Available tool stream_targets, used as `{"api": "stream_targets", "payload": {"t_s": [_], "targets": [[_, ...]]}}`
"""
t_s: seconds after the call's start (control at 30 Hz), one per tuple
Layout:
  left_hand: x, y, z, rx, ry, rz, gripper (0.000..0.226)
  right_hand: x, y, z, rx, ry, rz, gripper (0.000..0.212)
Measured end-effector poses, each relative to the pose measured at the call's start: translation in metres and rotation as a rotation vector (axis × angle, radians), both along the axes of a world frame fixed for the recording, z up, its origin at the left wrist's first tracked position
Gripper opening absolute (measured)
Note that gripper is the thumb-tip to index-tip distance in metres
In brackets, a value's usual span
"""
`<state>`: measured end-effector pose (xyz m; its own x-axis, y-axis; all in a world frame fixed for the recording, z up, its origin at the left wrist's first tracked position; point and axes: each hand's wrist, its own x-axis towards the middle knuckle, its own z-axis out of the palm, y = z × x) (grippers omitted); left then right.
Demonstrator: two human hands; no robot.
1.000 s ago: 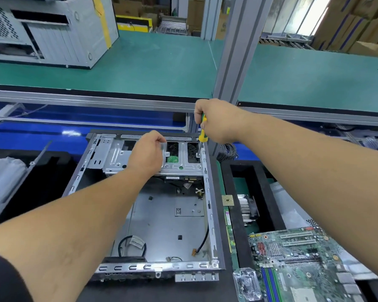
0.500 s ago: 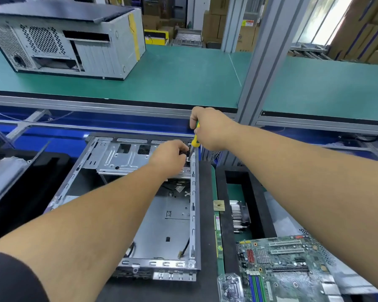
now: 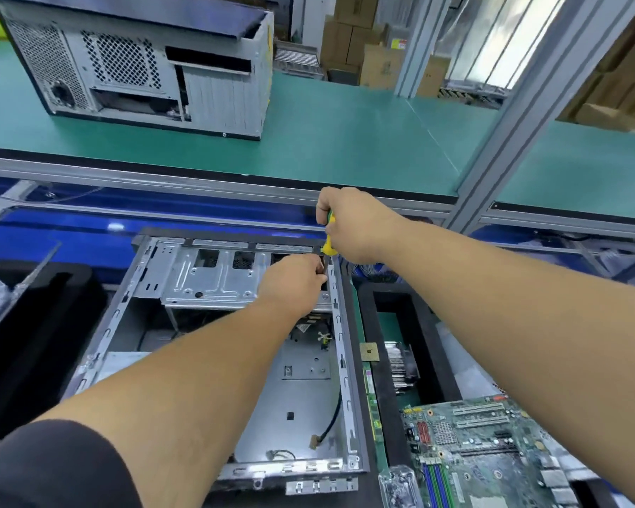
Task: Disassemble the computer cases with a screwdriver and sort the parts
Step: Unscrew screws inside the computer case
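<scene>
An open, stripped computer case (image 3: 340,361) lies flat in front of me, its metal drive cage (image 3: 213,276) across the far end. My right hand (image 3: 356,225) grips a yellow-and-green screwdriver (image 3: 329,240) upright over the case's far right corner. My left hand (image 3: 294,280) reaches in beside it, fingers pinched at the screwdriver's shaft near the cage's right end. What lies under the fingertips is hidden.
A removed motherboard (image 3: 484,449) lies at the lower right, with a heatsink (image 3: 400,368) in a black foam tray (image 3: 367,324) beside the case. A second, closed computer case (image 3: 143,67) stands on the green bench behind. A grey frame post (image 3: 521,115) rises at the right.
My left hand slid right along the drive cage to meet the screwdriver at the far right corner. My view tilted up and shifted, showing more of the rear bench.
</scene>
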<state>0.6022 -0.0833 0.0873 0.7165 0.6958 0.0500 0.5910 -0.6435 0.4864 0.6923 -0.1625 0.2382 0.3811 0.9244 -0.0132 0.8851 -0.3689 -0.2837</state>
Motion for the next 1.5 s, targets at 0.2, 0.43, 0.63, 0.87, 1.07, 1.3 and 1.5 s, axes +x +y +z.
{"api": "stream_targets", "payload": {"t_s": [0.2, 0.43, 0.63, 0.87, 1.07, 1.3, 1.5], "targets": [[-0.039, 0.037, -0.005, 0.055, -0.008, -0.034, 0.020, -0.045, 0.038, 0.001, -0.009, -0.020, -0.015, 0.023], [-0.082, 0.076, -0.007, 0.030, -0.032, -0.031, 0.016, -0.089, 0.073, 0.003, -0.008, -0.038, -0.037, 0.021], [-0.120, 0.108, -0.007, 0.040, -0.043, -0.028, 0.014, -0.126, 0.103, 0.000, 0.015, -0.032, 0.004, 0.018], [-0.166, 0.144, -0.007, 0.024, -0.043, -0.011, 0.014, -0.162, 0.139, 0.002, -0.011, -0.043, 0.060, 0.012], [-0.206, 0.172, -0.006, 0.044, -0.037, 0.013, 0.013, -0.194, 0.168, 0.006, -0.068, -0.194, 0.106, 0.021], [-0.252, 0.210, -0.007, 0.075, -0.036, 0.015, 0.014, -0.243, 0.211, 0.014, -0.144, -0.209, 0.242, 0.006], [-0.292, 0.245, -0.008, 0.071, -0.049, -0.027, 0.016, -0.277, 0.246, 0.015, -0.134, -0.145, 0.136, 0.003]]}}
